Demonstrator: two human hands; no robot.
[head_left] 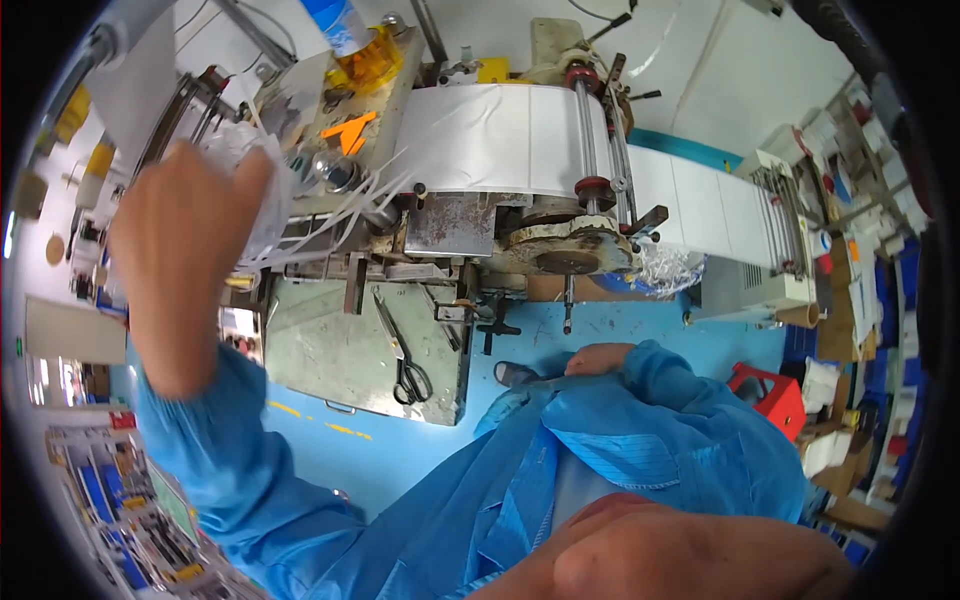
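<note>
My left hand [180, 225] is raised at the left, its fingers closed round a bundle of clear plastic strips [268, 215]. Loose ends of the strips trail rightward to the machine's edge. My right hand [598, 358] is low in front of my body, below the machine's round plate [570, 250]; its fingers are turned from view and I cannot make out anything in it. A wide white web [490, 135] lies across the machine and passes under a metal roller [588, 130] with red collars.
Black-handled scissors [405, 365] lie on a green-grey board [320, 345] below the machine. An orange plastic piece [350, 132] and a bottle of yellow liquid [368, 60] are on the bench behind. A red box [768, 395] stands at the right, near crowded shelves.
</note>
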